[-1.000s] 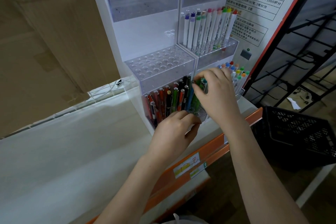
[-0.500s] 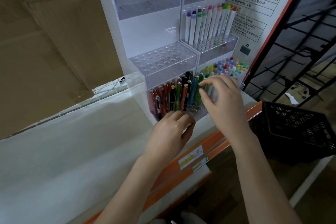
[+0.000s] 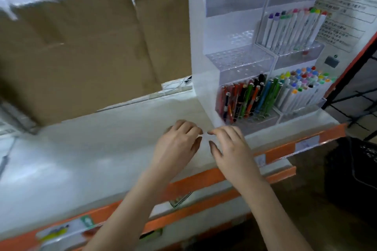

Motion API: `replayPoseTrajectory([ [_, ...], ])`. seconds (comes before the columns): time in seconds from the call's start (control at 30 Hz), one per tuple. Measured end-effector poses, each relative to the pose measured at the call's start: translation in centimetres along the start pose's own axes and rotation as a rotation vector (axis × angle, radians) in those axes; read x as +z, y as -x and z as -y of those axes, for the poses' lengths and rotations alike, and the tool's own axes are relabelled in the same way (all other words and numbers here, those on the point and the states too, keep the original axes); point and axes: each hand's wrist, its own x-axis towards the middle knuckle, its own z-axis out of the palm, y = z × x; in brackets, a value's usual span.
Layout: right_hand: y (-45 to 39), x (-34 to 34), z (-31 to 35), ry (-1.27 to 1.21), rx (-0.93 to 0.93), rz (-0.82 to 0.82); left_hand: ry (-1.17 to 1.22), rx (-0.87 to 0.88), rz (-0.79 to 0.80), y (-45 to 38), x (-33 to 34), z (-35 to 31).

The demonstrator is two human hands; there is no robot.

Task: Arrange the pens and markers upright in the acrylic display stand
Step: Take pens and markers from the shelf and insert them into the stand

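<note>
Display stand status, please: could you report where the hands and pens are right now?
Left hand and right hand over the shelf, short of the stand, fingers curled, nothing visibly held. Pens and markers upright in bottom tier. Nothing in the way.

Single head-worn view, wide-angle, looking forward and down.
Close range: both forearms enter from the bottom edge; the white shelf fills mid-frame, the acrylic display stand sits upper right, cardboard upper left. Frame is motion-blurred. No second view.
</note>
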Motion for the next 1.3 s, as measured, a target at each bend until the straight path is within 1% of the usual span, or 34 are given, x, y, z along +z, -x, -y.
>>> replayPoseTrajectory([
  [0.1,-0.3,2.4,2.6,-0.086,-0.11,0.12,-0.089,-0.134,0.031,3.5,-2.1,2.1],
  [0.2,-0.5,4.9,5.6,-0.153,-0.224,0.256,-0.163,-0.27,0.106,7.4,-4.7,3.6],
  [0.33,-0.5,7.7,10.7,-0.198,-0.358,0.345,-0.286,-0.422,0.184,12.5,-8.4,5.4],
  [0.53,-1.0,11.0,19.4,-0.249,-0.549,0.478,-0.36,-0.64,0.179,19.9,-13.4,8.9],
  [0.63,-1.8,13.1,23.7,-0.275,-0.596,0.551,-0.41,-0.732,0.185,22.7,-15.8,11.3],
  [0.73,-2.7,15.5,28.3,-0.285,-0.574,0.613,-0.407,-0.824,0.2,25.3,-17.8,14.4],
  [0.83,-3.4,17.9,32.6,-0.276,-0.5,0.682,-0.409,-0.862,0.221,28.0,-19.5,18.4],
  [0.97,-4.2,21.4,37.3,-0.297,-0.312,0.736,-0.395,-0.962,0.249,30.7,-21.7,23.9],
  [1.07,-5.3,23.7,39.6,-0.271,-0.175,0.699,-0.339,-1.054,0.217,31.8,-22.5,27.4],
  [1.17,-6.6,24.9,41.2,-0.212,-0.068,0.68,-0.32,-1.061,0.146,31.9,-22.2,30.2],
  [1.3,-7.8,26.0,42.8,-0.129,-0.022,0.706,-0.35,-1.046,0.173,30.9,-20.7,32.6],
])
